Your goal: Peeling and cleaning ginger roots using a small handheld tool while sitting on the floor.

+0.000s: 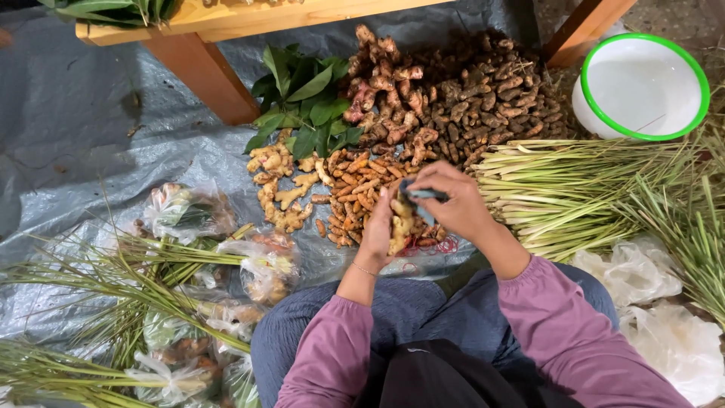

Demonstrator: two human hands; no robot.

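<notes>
Purple sleeves [563, 325] lead to both hands. Left hand [380, 227] grips a ginger piece [400, 227]; right hand [453, 204] pinches a dark knife [424, 194] against it, over the turmeric pile [355, 200]

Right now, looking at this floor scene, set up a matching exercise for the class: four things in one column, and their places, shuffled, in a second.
Things:
1. white bowl with green rim
2. lemongrass stalks
3. green leaves
4. pale root piece

Places:
A. in the left hand
B. top right corner
C. beside the wooden table leg
D. right of the right hand

Pairs: 1-B, 2-D, 3-C, 4-A
</notes>
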